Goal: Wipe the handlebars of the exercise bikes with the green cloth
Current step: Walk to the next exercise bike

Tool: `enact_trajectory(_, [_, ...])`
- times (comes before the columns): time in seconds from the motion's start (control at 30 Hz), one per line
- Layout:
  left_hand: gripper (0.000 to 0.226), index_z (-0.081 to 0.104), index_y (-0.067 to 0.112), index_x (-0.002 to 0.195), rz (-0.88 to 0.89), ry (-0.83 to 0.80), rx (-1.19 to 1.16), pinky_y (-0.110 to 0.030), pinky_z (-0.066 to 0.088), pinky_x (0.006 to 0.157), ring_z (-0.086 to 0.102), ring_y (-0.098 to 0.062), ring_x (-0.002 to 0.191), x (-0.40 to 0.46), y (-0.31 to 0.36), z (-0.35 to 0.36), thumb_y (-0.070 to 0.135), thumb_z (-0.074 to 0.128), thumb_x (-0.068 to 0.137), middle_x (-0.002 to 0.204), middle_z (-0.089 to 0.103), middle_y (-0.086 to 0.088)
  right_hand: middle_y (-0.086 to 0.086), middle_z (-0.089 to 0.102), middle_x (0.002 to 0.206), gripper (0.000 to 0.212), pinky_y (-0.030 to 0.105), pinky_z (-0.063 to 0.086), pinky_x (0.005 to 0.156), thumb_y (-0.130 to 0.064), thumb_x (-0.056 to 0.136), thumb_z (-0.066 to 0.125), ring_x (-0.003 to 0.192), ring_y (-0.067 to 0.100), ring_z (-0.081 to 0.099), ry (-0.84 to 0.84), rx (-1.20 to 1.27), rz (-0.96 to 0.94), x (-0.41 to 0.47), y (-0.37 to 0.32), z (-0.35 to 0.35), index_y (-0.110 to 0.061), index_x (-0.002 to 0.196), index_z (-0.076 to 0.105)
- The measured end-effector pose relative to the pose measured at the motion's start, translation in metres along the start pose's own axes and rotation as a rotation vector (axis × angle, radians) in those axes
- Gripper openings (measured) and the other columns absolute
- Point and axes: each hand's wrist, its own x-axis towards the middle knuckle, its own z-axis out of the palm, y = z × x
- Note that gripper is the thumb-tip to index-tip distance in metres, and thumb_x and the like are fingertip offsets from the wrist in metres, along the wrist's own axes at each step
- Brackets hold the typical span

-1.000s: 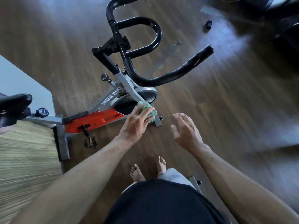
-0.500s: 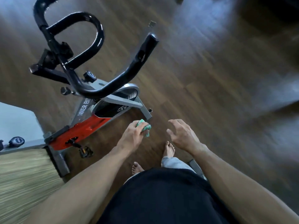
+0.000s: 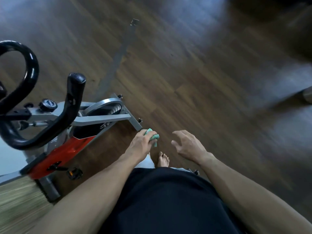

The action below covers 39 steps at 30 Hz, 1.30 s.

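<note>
The green cloth (image 3: 154, 136) is bunched in my left hand (image 3: 141, 144), which grips it low in front of me, right of the bike's front foot. My right hand (image 3: 187, 145) hangs beside it with relaxed fingers and holds nothing. The exercise bike (image 3: 67, 149), red and grey, stands at the left. Its black handlebars (image 3: 72, 108) curve up at the left edge, well apart from both hands.
Dark wood floor (image 3: 185, 73) fills the middle and right. A grey strip (image 3: 118, 54) lies on it beyond the bike. A striped mat (image 3: 18, 203) is at the lower left. My bare foot (image 3: 163, 159) shows between my arms. A blurred object (image 3: 307, 95) sits at the right edge.
The view has swung right, so the bike has slid to the left edge. Both hands have dropped lower and moved away from the handlebars, the left one still gripping the cloth.
</note>
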Motion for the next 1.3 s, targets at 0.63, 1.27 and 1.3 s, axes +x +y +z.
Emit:
enact_trajectory(0.63, [0.028,0.064,0.019,0.121,0.13,-0.123,-0.029,-0.029,0.044,0.092,0.056,-0.027,0.108,0.233,0.092,-0.044,0.019,0.061,0.093,0.118,0.057,-0.009,-0.001,0.054,0.137,0.041,0.031,0.041,0.101,-0.035,0.098,0.056,0.127,0.02,0.051,0.122,0.044,0.126,0.137,0.045,-0.161,-0.021,0.136,0.052])
enact_trajectory(1.27, [0.029,0.06,0.02,0.125,-0.214,0.136,-0.177,-0.029,0.042,0.094,0.054,-0.024,0.109,0.418,0.087,-0.149,0.026,0.058,0.097,0.121,0.055,-0.007,0.002,0.055,0.135,0.04,0.031,0.04,0.1,-0.036,0.098,0.055,0.125,0.021,0.052,-0.114,-0.132,-0.158,0.386,0.003,-0.32,-0.018,0.134,0.054])
enact_trajectory(1.3, [0.029,0.06,0.019,0.125,-0.251,0.151,-0.187,-0.026,0.04,0.093,0.054,-0.024,0.109,0.426,0.088,-0.154,0.026,0.058,0.097,0.121,0.056,-0.007,0.002,0.055,0.134,0.039,0.032,0.041,0.101,-0.036,0.098,0.055,0.125,0.021,0.052,-0.142,-0.148,-0.173,0.399,0.0,-0.33,-0.018,0.133,0.054])
